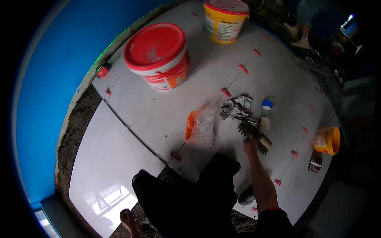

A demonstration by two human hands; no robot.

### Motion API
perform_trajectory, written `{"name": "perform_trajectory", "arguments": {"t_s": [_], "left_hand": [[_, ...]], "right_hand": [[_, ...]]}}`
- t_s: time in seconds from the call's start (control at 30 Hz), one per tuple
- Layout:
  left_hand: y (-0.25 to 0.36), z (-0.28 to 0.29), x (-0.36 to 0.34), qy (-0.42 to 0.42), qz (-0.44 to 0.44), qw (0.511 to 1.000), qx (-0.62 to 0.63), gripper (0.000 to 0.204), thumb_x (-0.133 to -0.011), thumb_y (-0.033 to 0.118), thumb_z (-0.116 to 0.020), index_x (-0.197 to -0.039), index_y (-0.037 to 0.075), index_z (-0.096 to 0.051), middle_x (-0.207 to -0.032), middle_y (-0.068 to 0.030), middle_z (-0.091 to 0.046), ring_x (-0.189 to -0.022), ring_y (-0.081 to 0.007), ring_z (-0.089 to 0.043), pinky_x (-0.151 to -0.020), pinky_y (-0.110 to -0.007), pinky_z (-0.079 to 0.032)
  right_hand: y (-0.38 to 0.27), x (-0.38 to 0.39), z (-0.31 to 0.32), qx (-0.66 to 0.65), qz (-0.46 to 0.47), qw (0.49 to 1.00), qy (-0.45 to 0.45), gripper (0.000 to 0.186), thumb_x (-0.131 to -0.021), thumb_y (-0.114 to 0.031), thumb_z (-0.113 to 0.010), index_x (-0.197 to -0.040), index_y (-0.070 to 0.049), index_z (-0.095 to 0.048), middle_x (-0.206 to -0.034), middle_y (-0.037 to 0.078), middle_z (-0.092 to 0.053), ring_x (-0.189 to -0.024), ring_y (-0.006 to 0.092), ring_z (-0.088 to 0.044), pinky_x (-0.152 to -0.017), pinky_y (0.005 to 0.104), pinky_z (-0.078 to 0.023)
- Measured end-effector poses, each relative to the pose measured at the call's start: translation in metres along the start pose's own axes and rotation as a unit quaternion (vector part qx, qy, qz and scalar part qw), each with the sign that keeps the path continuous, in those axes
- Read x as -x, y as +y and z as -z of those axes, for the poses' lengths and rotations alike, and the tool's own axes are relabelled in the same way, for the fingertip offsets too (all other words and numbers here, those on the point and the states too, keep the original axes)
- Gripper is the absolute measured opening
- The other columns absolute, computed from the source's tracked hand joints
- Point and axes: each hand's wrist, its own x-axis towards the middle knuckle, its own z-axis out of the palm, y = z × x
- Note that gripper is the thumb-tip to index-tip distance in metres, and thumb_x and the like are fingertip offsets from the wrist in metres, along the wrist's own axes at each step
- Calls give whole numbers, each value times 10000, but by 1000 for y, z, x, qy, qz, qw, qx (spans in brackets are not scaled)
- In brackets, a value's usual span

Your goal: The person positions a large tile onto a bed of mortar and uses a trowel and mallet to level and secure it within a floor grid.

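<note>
The red-and-white bucket (pixel 168 79) and yellow bucket (pixel 225 29) were lidded, contents hidden; the blue-capped jar (pixel 265 123) held something whitish. Beside it on the tiled floor (pixel 210 65), the notched trowel (pixel 250 129) lay lengthwise from upper left to lower right, right hand (pixel 251 146) against it. I couldn't tell whether the right hand's or left hand's (pixel 127 219) fingers were closed.

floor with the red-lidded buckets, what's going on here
The person's right hand is at a toothed trowel, though its grip is unclear. The left hand is down by a glossy white tile. A blue-capped bottle and a crumpled wrapper are close to the trowel; a clear-and-orange bag lies farther left. Two red-lidded buckets stand beyond it.
</note>
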Motion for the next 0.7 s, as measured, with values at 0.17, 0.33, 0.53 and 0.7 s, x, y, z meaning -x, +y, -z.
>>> {"name": "perform_trajectory", "arguments": {"t_s": [0.17,0.33,0.53,0.7], "left_hand": [[-68,30,-15,2,-111,967,-230,348,-899,318,-667,-1079,22,-634,-839,-84,-653,-643,-121,-534,-557,-291,-454],[15,29,32,12,14,966,-256,340,-910,323,-633,-1053,14,-628,-759,-50,-591,-591,-123,-465,-520,-295,-407],[-46,29,-12,8,-157,973,-168,240,-913,237,-625,-1015,20,-629,-769,-62,-618,-631,-151,-528,-565,-300,-453],[-7,-21,-30,-22,-185,982,-38,208,-917,181,-617,-1030,8,-630,-783,-67,-631,-676,-171,-555,-625,-305,-489]], "right_hand": [[-79,-101,-15,24,186,960,208,492,-866,-277,-634,-1287,-51,-518,-1220,201,-547,-1140,359,-539,-905,473,-486],[-120,-123,-68,3,73,996,54,623,-818,-159,-629,-1395,-70,-411,-1369,247,-456,-1201,407,-492,-975,478,-427],[-110,-129,-42,-261,17,961,87,256,-733,-145,-738,-959,-57,-654,-848,140,-682,-792,312,-653,-723,434,-525],[-140,-56,50,-499,46,854,143,179,-748,-62,-708,-880,-16,-595,-754,81,-621,-697,168,-570,-601,394,-459]]}}
